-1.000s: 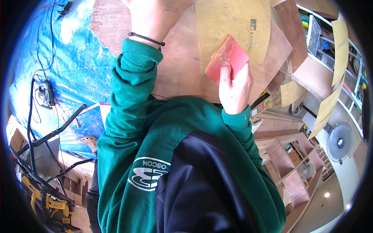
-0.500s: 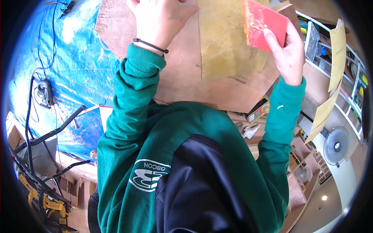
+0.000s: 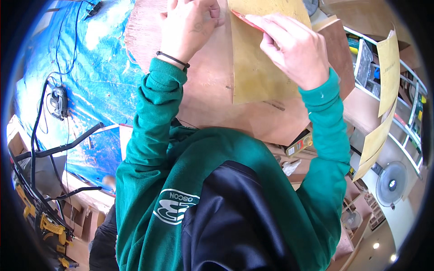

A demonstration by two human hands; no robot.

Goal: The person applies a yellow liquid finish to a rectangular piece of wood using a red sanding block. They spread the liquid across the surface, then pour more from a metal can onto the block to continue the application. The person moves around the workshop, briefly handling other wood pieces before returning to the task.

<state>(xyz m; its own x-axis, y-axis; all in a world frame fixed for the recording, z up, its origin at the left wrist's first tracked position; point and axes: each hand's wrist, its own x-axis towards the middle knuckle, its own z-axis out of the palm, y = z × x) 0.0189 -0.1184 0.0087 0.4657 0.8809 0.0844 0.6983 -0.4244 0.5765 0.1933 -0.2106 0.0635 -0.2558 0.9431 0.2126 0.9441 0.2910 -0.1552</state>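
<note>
My left hand [image 3: 187, 27] is at the top of a pale plywood board [image 3: 260, 119], its fingers curled with index finger and thumb close together; whether anything is between them I cannot make out. My right hand [image 3: 294, 52] grips a thin red pad or scraper [image 3: 244, 18], seen nearly edge-on over a yellowish sheet [image 3: 253, 77] that lies on the plywood, right of my left hand.
A blue tarp [image 3: 86, 149] with cords and a black power tool [image 3: 58, 101] covers the left side. Black tubing [image 3: 63, 149] and yellow clamps [image 3: 52, 226] sit lower left. At right are a white ladder [image 3: 407, 140], curved yellow sheets [image 3: 386, 77], a fan [image 3: 391, 183] and wooden shelving.
My right hand has moved right, then back left and upward, turning the red pad edge-on over the yellowish sheet. My left hand has shifted slightly right, its fingers more curled.
</note>
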